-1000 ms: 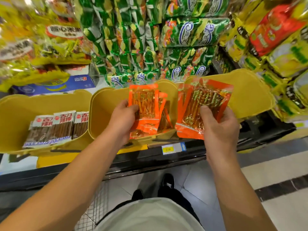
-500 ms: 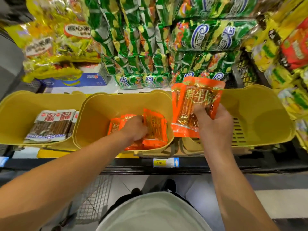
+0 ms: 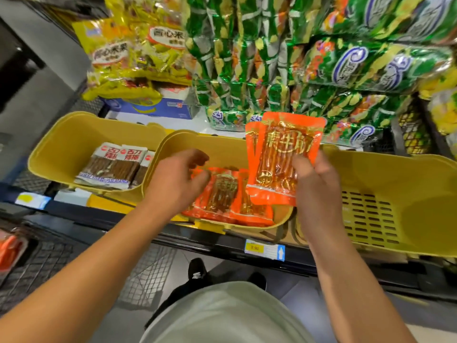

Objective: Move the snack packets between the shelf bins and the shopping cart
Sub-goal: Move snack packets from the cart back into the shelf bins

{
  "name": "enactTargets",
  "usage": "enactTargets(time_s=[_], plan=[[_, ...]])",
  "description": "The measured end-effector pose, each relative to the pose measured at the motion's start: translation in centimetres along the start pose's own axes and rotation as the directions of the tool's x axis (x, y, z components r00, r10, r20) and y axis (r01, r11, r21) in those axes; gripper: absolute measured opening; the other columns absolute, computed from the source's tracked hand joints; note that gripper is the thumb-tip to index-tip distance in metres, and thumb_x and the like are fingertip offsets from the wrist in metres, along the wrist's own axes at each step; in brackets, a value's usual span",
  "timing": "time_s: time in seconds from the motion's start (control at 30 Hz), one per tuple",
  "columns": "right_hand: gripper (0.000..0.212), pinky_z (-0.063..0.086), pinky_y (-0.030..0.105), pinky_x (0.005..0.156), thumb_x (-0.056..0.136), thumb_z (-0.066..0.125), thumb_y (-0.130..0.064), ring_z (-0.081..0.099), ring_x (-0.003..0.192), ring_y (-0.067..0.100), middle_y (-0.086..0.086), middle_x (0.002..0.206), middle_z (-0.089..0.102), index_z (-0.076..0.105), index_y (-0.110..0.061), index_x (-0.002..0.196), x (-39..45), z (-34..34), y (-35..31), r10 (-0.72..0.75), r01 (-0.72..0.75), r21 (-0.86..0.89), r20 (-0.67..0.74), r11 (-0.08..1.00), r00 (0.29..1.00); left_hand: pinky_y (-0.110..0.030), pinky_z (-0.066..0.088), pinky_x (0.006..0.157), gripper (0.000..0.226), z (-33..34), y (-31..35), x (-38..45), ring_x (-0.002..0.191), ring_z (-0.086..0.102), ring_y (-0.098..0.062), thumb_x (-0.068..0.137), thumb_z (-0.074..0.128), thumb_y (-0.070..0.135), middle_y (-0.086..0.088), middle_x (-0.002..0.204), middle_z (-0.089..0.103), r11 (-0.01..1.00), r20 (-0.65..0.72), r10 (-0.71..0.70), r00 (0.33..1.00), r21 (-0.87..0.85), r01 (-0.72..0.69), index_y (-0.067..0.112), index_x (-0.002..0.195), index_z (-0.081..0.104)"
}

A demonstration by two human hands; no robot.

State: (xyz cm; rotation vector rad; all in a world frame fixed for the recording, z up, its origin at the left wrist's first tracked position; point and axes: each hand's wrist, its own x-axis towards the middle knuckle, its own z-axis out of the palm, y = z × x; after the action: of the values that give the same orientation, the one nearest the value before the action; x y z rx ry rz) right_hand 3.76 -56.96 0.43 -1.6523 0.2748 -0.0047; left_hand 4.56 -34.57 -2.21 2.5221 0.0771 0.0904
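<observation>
My right hand [image 3: 316,191] grips two orange snack packets [image 3: 284,154] upright over the divide between the middle yellow bin [image 3: 197,138] and the right yellow bin [image 3: 415,184]. Several more orange packets [image 3: 222,196] lie in the middle bin. Just above them hovers my left hand [image 3: 176,180], fingers loosely curled and holding nothing. The wire shopping cart [image 3: 49,263] is at the lower left, with an orange packet [image 3: 10,251] lying in it.
The left yellow bin [image 3: 74,129] holds brown-and-white stick packets [image 3: 111,167]. Green and yellow snack bags [image 3: 272,58] are stacked on the shelf behind the bins. A price tag [image 3: 264,250] sits on the shelf's black front edge.
My left hand lowered its orange packets into the middle bin and let them go. My right hand has kept its packets raised, shifting slightly right.
</observation>
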Motion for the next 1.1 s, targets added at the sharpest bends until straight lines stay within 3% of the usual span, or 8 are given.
enactTargets(time_s=[0.07, 0.2, 0.27, 0.4, 0.6, 0.7, 0.87, 1.1], plan=[[0.021, 0.052, 0.054, 0.082, 0.091, 0.053, -0.030, 0.062, 0.095, 0.039, 0.017, 0.101, 0.066, 0.061, -0.014, 0.102, -0.1, 2.1, -0.3, -0.009, 0.013, -0.071, 0.060, 0.997, 0.998, -0.030, 0.047, 0.087, 0.029, -2.4, -1.8, -0.8, 0.098, 0.061, -0.017, 0.084, 0.065, 0.026, 0.001, 0.106, 0.070, 1.000, -0.133, -0.007, 0.991, 0.010, 0.008, 0.016, 0.111, 0.070], [0.010, 0.041, 0.031, 0.057, 0.093, 0.058, -0.022, 0.054, 0.061, 0.021, 0.005, 0.076, 0.064, 0.059, -0.016, 0.085, 0.3, 6.3, 0.2, 0.052, -0.006, -0.282, 0.155, 0.959, 0.987, -0.037, 0.042, 0.085, 0.028, -4.8, -6.0, -1.7, 0.101, 0.058, -0.029, 0.085, 0.068, 0.020, -0.009, 0.107, 0.066, 0.991, -0.202, -0.052, 0.978, 0.114, 0.077, 0.011, 0.111, 0.068], [0.022, 0.038, 0.026, 0.058, 0.094, 0.059, -0.020, 0.051, 0.062, 0.009, -0.009, 0.071, 0.055, 0.051, -0.022, 0.074, 0.3, 8.3, 0.5, 0.110, -0.038, -0.402, 0.156, 0.915, 0.982, -0.037, 0.044, 0.083, 0.034, -4.8, -7.4, -2.0, 0.098, 0.059, -0.029, 0.086, 0.067, 0.022, -0.010, 0.109, 0.063, 0.993, -0.146, -0.088, 0.985, 0.069, 0.099, 0.010, 0.118, 0.065], [0.014, 0.051, 0.038, 0.075, 0.089, 0.063, -0.025, 0.066, 0.080, 0.023, -0.004, 0.076, 0.068, 0.064, -0.016, 0.078, 0.9, 11.7, 2.2, 0.167, -0.070, -0.533, 0.135, 0.843, 0.977, -0.039, 0.050, 0.084, 0.039, -4.7, -9.3, -1.7, 0.098, 0.062, -0.028, 0.087, 0.069, 0.019, -0.009, 0.115, 0.065, 0.999, -0.012, -0.047, 0.999, -0.019, 0.047, 0.013, 0.125, 0.062], [0.014, 0.038, 0.024, 0.051, 0.090, 0.065, -0.019, 0.060, 0.063, 0.013, -0.002, 0.074, 0.066, 0.062, -0.019, 0.076, 3.1, 16.6, 4.4, 0.367, -0.268, -0.532, 0.086, 0.803, 0.926, -0.035, 0.049, 0.089, 0.048, -5.2, -11.3, -0.4, 0.105, 0.061, -0.024, 0.086, 0.068, 0.017, -0.004, 0.120, 0.064, 0.993, 0.083, 0.059, 0.995, -0.102, -0.050, 0.018, 0.133, 0.059], [0.015, 0.053, 0.031, 0.057, 0.088, 0.065, -0.017, 0.063, 0.065, 0.020, 0.004, 0.073, 0.065, 0.060, -0.016, 0.074, 3.3, 18.6, 5.9, 0.450, -0.318, -0.581, 0.094, 0.749, 0.888, -0.032, 0.046, 0.092, 0.052, -5.0, -12.2, -0.1, 0.109, 0.059, -0.022, 0.087, 0.069, 0.017, -0.004, 0.125, 0.062, 0.987, 0.110, 0.090, 0.990, -0.143, -0.074, 0.018, 0.136, 0.055], [0.008, 0.046, 0.032, 0.065, 0.089, 0.064, -0.026, 0.063, 0.078, 0.024, 0.002, 0.082, 0.066, 0.062, -0.018, 0.088, 3.3, 19.3, 6.7, 0.392, -0.117, -0.847, 0.115, 0.519, 0.913, -0.025, 0.040, 0.090, 0.052, -4.8, -13.1, -0.2, 0.110, 0.058, -0.017, 0.089, 0.067, 0.019, 0.000, 0.130, 0.058, 0.979, 0.136, 0.118, 0.984, -0.181, -0.092, 0.020, 0.139, 0.051], [0.037, 0.050, 0.038, 0.084, 0.092, 0.066, -0.030, 0.060, 0.109, 0.031, 0.007, 0.120, 0.061, 0.054, -0.016, 0.124, 2.6, 18.4, 6.6, 0.289, 0.148, -0.958, 0.217, 0.245, 0.932, -0.030, 0.044, 0.093, 0.053, -4.8, -12.8, -0.2, 0.110, 0.057, -0.017, 0.090, 0.066, 0.018, 0.000, 0.131, 0.058, 0.980, 0.129, 0.111, 0.985, -0.176, -0.087, 0.019, 0.140, 0.050]])
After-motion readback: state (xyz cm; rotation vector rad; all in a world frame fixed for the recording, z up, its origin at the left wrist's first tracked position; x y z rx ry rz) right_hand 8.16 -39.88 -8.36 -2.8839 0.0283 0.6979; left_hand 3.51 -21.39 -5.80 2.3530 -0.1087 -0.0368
